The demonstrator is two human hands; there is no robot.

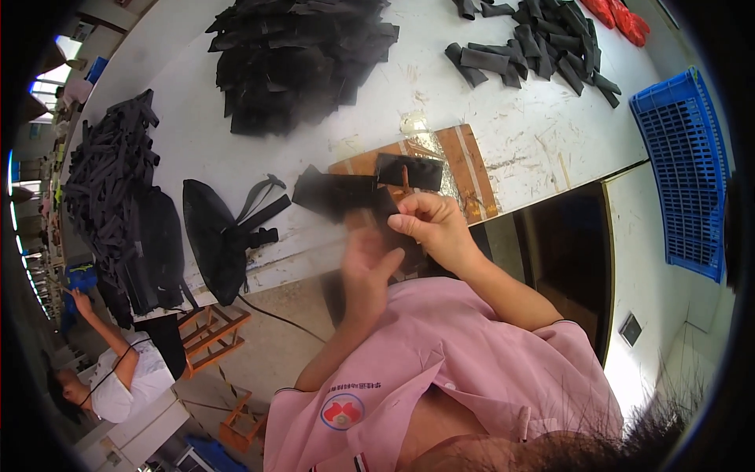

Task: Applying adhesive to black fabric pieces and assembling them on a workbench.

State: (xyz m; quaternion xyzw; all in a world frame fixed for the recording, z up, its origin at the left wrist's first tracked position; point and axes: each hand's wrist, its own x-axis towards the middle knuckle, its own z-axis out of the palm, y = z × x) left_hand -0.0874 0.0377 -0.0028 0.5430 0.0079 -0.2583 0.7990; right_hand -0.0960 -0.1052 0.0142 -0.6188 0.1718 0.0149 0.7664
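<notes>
Head view: both hands raised, pinching black fabric piece.

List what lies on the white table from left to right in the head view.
Heap of black straps → black bag with buckle strap → large pile of black fabric pieces → wooden board → small black rolled pieces → red pieces → blue plastic crate.
</notes>
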